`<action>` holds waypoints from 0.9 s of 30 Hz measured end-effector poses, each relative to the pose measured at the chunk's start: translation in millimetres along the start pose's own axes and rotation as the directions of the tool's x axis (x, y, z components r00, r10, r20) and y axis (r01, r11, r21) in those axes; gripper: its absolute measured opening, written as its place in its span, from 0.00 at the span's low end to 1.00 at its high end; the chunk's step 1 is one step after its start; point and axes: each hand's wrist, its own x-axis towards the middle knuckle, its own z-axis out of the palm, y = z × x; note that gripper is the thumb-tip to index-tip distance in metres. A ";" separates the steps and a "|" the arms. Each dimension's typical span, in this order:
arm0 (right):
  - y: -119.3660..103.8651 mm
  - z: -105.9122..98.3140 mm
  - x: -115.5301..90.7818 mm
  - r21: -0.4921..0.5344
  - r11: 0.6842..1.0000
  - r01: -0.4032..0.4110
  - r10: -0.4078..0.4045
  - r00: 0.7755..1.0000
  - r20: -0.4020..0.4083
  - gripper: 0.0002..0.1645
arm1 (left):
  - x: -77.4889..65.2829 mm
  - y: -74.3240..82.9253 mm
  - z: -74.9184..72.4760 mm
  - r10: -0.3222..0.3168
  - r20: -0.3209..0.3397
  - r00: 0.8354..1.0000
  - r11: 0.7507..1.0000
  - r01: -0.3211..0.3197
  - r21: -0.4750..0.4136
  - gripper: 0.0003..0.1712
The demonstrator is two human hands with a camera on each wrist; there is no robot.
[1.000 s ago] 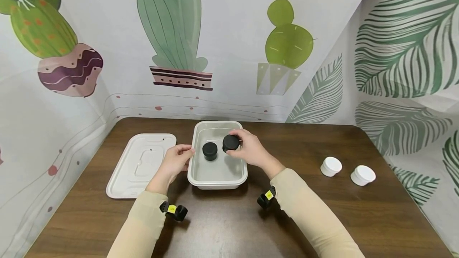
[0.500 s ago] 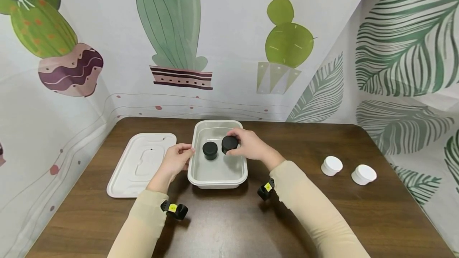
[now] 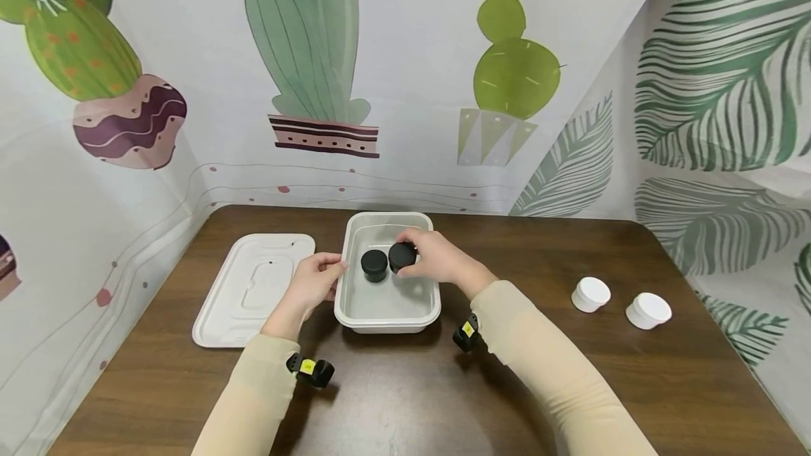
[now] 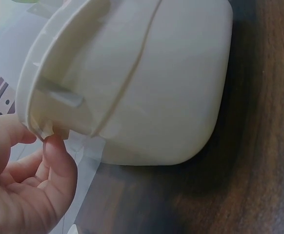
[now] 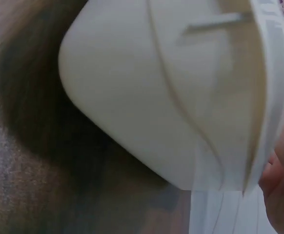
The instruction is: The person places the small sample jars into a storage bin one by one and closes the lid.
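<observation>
A pale grey-white plastic storage box [image 3: 386,321] stands on the table in the head view. My left hand [image 3: 310,281] pinches its left rim between thumb and fingers, as the left wrist view also shows with the hand [image 4: 32,183] at the box's lip [image 4: 27,92]. Inside the box, my right hand [image 3: 436,257] grips a small round black jar [image 3: 402,258]. Beside it a second black jar [image 3: 374,265] rests upright on the box floor, a narrow gap away. The right wrist view shows the box's outer wall [image 5: 127,92] and part of my right hand [image 5: 281,185]; the rim hides the jars there.
Left of the box lies a flat white lid [image 3: 237,319]. Two small white round tubs, one nearer [image 3: 591,295] and the other tub [image 3: 649,311] farther right, stand on the dark wooden table [image 3: 393,400]. A patterned cloth [image 3: 418,90] hangs behind the table.
My right hand has carried the black jar slightly left and lower, closer to the second jar. My left hand stays on the box's rim.
</observation>
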 end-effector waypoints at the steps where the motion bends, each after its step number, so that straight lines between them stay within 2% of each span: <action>1: -0.1 1.2 -0.1 -0.009 1.000 0.002 -0.003 1.000 -0.004 0.32 | 0.0 -0.2 0.4 -0.001 0.000 1.000 1.000 0.001 0.000 0.21; 15: -2.8 9.4 -0.2 -0.096 0.995 -0.012 0.007 0.999 -0.049 0.32 | 0.4 1.5 0.9 -0.008 0.007 1.000 1.000 0.008 -0.006 0.20; 19: -3.9 11.8 -0.1 -0.100 0.995 -0.027 0.023 0.999 -0.045 0.31 | -0.5 3.1 1.1 -0.007 0.010 1.000 1.000 0.007 -0.018 0.20; 27: -8.0 14.8 2.0 -0.181 0.983 -0.039 0.035 0.999 -0.023 0.28 | -0.6 2.6 1.4 -0.005 0.017 1.000 1.000 0.005 -0.017 0.20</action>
